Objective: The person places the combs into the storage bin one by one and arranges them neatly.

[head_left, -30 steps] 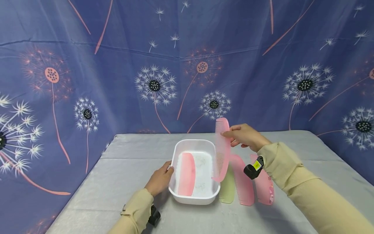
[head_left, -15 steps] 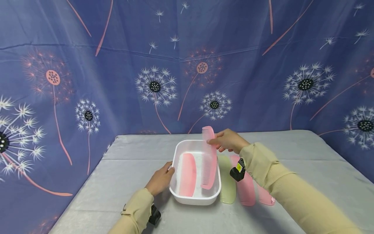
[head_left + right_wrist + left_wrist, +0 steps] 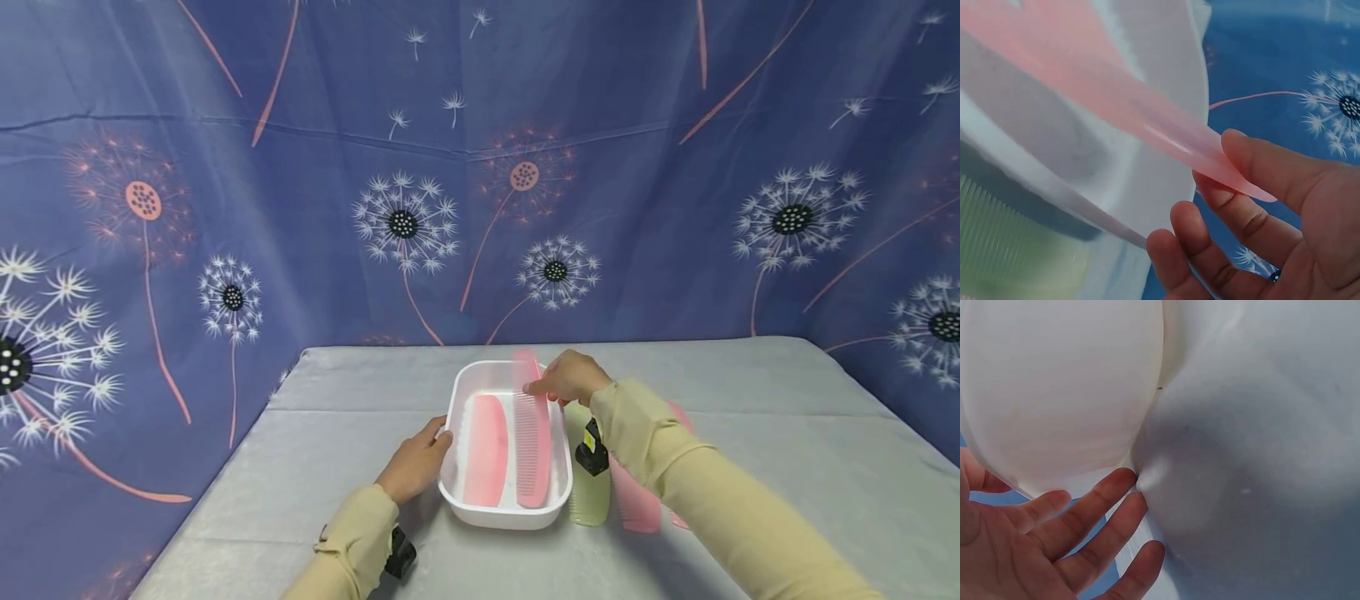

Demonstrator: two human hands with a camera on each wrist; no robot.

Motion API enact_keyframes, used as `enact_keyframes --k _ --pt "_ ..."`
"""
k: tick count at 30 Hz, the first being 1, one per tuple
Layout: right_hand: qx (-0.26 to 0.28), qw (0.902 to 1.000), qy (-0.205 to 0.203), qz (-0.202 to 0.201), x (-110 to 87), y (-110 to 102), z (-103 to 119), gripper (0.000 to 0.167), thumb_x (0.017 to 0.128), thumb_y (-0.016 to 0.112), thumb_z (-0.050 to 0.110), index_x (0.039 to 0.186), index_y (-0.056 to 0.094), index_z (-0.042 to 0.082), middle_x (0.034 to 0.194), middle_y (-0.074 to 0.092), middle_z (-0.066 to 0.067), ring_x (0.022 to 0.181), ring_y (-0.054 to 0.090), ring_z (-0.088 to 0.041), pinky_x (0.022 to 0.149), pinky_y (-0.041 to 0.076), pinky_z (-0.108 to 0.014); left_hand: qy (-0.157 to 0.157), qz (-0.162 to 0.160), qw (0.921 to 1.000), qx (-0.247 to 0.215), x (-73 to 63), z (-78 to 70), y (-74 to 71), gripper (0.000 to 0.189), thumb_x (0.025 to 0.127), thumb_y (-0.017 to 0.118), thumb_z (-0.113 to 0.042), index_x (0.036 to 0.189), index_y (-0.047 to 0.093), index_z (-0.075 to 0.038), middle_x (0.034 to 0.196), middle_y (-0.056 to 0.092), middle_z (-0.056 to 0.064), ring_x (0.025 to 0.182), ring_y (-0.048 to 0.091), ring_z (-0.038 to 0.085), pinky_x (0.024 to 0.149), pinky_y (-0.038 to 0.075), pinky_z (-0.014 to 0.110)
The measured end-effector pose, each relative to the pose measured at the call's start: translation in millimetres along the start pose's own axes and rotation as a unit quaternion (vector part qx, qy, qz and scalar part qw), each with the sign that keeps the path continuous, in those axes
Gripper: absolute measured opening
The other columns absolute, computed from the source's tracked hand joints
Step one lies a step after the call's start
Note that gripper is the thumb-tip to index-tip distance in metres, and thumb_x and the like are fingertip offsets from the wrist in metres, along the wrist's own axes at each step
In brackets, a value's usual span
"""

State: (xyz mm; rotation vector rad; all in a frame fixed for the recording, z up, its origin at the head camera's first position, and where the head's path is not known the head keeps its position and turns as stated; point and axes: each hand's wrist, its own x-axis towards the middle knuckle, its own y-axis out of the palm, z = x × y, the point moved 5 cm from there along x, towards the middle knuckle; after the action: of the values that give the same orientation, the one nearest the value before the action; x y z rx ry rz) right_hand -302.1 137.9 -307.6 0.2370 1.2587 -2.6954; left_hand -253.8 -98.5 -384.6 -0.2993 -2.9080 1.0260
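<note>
A pink comb (image 3: pixel 532 454) slants down into a white plastic tub (image 3: pixel 504 520), its upper end pinched between the thumb and fingers of my right hand (image 3: pixel 574 377). In the right wrist view, the thumb and index finger hold the tip of this comb (image 3: pixel 1166 134) above the tub's far edge. Another pink comb (image 3: pixel 487 454) lies inside the tub on the left. My left hand (image 3: pixel 415 462) grips the tub's left side, thumb at the rim. The left wrist view shows its fingers (image 3: pixel 1094 528) against the outer wall.
To the right of the tub a green comb (image 3: pixel 590 500) lies on the grey cloth-covered table (image 3: pixel 360 383). Beyond it are a pink comb (image 3: pixel 637 504) and another pink one (image 3: pixel 680 415), both partly hidden by my right sleeve. A blue dandelion-print curtain (image 3: pixel 315 250) hangs behind.
My right hand has carried the pink comb left from over the tub's right rim and lowered it into the tub. My left hand stays on the tub.
</note>
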Motion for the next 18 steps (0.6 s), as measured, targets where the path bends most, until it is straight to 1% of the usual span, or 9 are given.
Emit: enact_keyframes --k 3,6,8,9,10,12,14,16,18 --pt "-0.027 0.9996 0.002 -0.01 2.0 2 0 0.024 0.089 0.078 0.031 0.086 0.077 0.007 0.076 0.064 -0.003 0.069 0.058 -0.017 0.061 0.042 -0.028 0.001 -0.002 1.0 0.0 0.8 0.3 0.0 0.047 0.108 0.041 -0.026 0.15 0.047 -0.006 0.133 0.062 0.026 0.123 0.058 0.045 0.103 0.042 0.062" --pt "-0.068 0.9974 0.008 -0.024 3.2 3 1 0.031 0.086 0.08 0.034 0.097 0.078 0.005 0.09 0.072 -0.007 0.079 0.063 -0.02 0.067 0.049 -0.034 0.003 -0.004 1.0 0.002 1.5 0.4 -0.3 0.046 0.108 0.041 -0.026 0.15 0.048 -0.007 0.131 0.063 0.025 0.121 0.059 0.044 0.102 0.043 0.062" --pt "-0.097 0.9946 0.01 -0.033 4.6 5 1 0.036 0.086 0.08 0.036 0.1 0.078 0.004 0.099 0.073 -0.009 0.082 0.065 -0.023 0.073 0.053 -0.038 0.005 -0.006 1.0 0.004 2.0 0.5 -0.5 0.046 0.108 0.041 -0.027 0.15 0.048 -0.007 0.129 0.064 0.024 0.119 0.06 0.043 0.102 0.043 0.061" --pt "-0.111 0.993 0.01 -0.039 5.2 6 1 0.037 0.085 0.081 0.038 0.1 0.078 0.004 0.099 0.074 -0.009 0.082 0.066 -0.024 0.074 0.054 -0.04 0.005 -0.007 1.0 0.004 2.0 0.6 -0.4 0.046 0.108 0.041 -0.026 0.15 0.048 -0.007 0.129 0.065 0.024 0.119 0.06 0.043 0.101 0.043 0.061" --pt "-0.122 0.9916 0.012 -0.043 6.1 8 0 0.036 0.085 0.081 0.039 0.096 0.078 0.004 0.097 0.074 -0.009 0.081 0.066 -0.024 0.073 0.054 -0.041 0.006 -0.008 0.9999 0.005 2.1 0.8 -0.4 0.046 0.108 0.041 -0.026 0.15 0.048 -0.007 0.128 0.065 0.024 0.119 0.061 0.043 0.101 0.044 0.061" --pt "-0.14 0.9887 0.016 -0.051 8.4 11 -1 0.034 0.084 0.082 0.04 0.085 0.076 0.007 0.086 0.073 -0.005 0.076 0.066 -0.024 0.07 0.054 -0.041 0.007 -0.01 0.9999 0.005 2.2 0.9 -0.5 0.046 0.108 0.041 -0.026 0.15 0.048 -0.007 0.128 0.065 0.024 0.118 0.061 0.043 0.101 0.043 0.061" --pt "-0.156 0.9855 0.019 -0.063 10.2 15 -2 0.035 0.083 0.083 0.042 0.076 0.072 0.01 0.08 0.07 -0.004 0.078 0.066 -0.025 0.07 0.054 -0.041 0.008 -0.01 0.9999 0.006 2.0 1.3 -0.3 0.046 0.108 0.042 -0.026 0.15 0.048 -0.007 0.128 0.065 0.024 0.118 0.061 0.043 0.101 0.044 0.061" --pt "-0.176 0.9813 0.017 -0.076 12.0 19 -2 0.038 0.081 0.084 0.043 0.071 0.068 0.011 0.084 0.07 -0.008 0.088 0.066 -0.03 0.074 0.054 -0.044 0.008 -0.009 0.9999 0.005 2.0 1.7 0.0 0.047 0.108 0.042 -0.026 0.15 0.048 -0.007 0.129 0.064 0.025 0.119 0.06 0.044 0.102 0.043 0.062" --pt "-0.203 0.975 0.013 -0.09 13.6 22 -3 0.04 0.08 0.085 0.045 0.071 0.066 0.011 0.093 0.07 -0.013 0.099 0.063 -0.035 0.08 0.054 -0.048 0.006 -0.007 0.9999 0.004 1.6 2.3 0.7 0.046 0.108 0.041 -0.026 0.15 0.048 -0.007 0.13 0.064 0.025 0.12 0.06 0.044 0.102 0.043 0.062"
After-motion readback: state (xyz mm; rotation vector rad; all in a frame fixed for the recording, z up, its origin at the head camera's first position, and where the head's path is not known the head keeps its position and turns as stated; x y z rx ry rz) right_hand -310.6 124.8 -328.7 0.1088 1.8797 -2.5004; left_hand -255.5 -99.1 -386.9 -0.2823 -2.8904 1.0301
